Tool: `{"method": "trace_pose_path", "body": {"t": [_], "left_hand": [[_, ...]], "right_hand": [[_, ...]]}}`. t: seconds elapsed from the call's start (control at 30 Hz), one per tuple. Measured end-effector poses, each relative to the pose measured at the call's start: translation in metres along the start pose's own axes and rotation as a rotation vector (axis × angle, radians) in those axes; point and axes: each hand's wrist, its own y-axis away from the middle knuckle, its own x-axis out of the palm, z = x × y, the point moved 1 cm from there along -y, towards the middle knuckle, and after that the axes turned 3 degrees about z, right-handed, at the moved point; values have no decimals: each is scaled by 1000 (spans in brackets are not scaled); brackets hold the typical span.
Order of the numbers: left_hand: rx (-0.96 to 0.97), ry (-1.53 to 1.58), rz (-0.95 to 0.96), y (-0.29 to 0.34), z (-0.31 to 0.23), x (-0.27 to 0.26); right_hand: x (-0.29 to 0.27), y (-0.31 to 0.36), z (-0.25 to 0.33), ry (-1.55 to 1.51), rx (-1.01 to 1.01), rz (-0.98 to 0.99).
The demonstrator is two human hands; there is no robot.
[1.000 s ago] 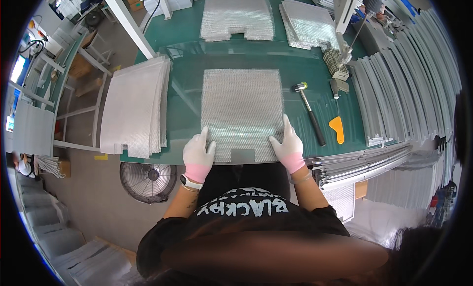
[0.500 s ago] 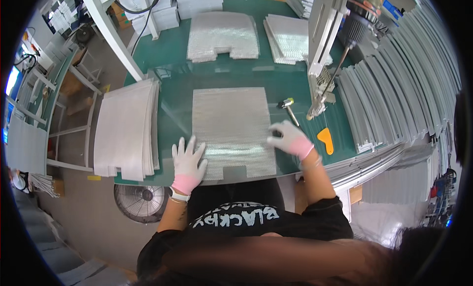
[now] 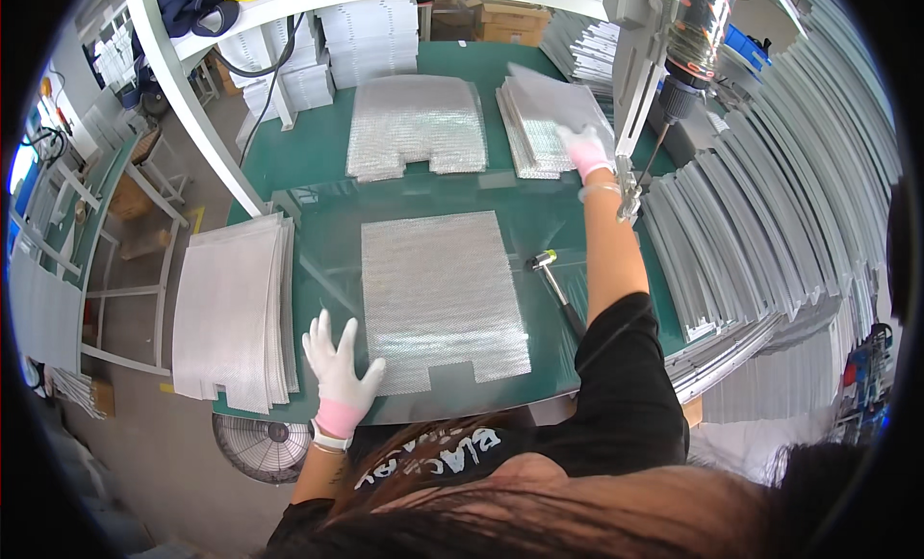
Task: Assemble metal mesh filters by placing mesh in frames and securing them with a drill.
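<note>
A silver mesh-textured sheet [image 3: 438, 289] with a notch in its near edge lies flat on the green table. My gloved left hand [image 3: 339, 376] is open beside the sheet's near left corner, fingers spread, thumb close to its edge. At the back right, my gloved right hand [image 3: 585, 153] is closed on the edge of a thin pale sheet [image 3: 568, 102], which is blurred and tilted above a stack of similar sheets [image 3: 525, 140]. A small mallet [image 3: 553, 285] with a black handle lies left of my right forearm, its handle end reaching my sleeve.
Another notched silver stack [image 3: 416, 126] sits at the back, and a pale sheet stack [image 3: 231, 313] at the left edge. A vertical drill [image 3: 681, 87] on a metal post stands right of my forearm. Many grey panels [image 3: 760, 183] stand in rows along the right.
My right hand has gone from the near right of the mesh sheet to the back right stack and taken hold of a pale sheet. My left hand has shifted slightly left, off the mesh sheet.
</note>
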Motion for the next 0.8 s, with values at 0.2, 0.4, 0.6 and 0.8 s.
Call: {"method": "trace_pose_path", "body": {"t": [0.2, 0.4, 0.6, 0.8], "left_hand": [[142, 472, -35, -8, 1, 19], [183, 2116, 97, -27, -88, 48], [-181, 1456, -301, 5, -48, 19], [-357, 1148, -68, 5, -11, 21]], "right_hand": [[-52, 97, 3, -709, -214, -166], [-6, 343, 39, -636, -804, -74], [-80, 383, 59, -26, -688, -27], [-82, 355, 28, -143, -327, 299]]}}
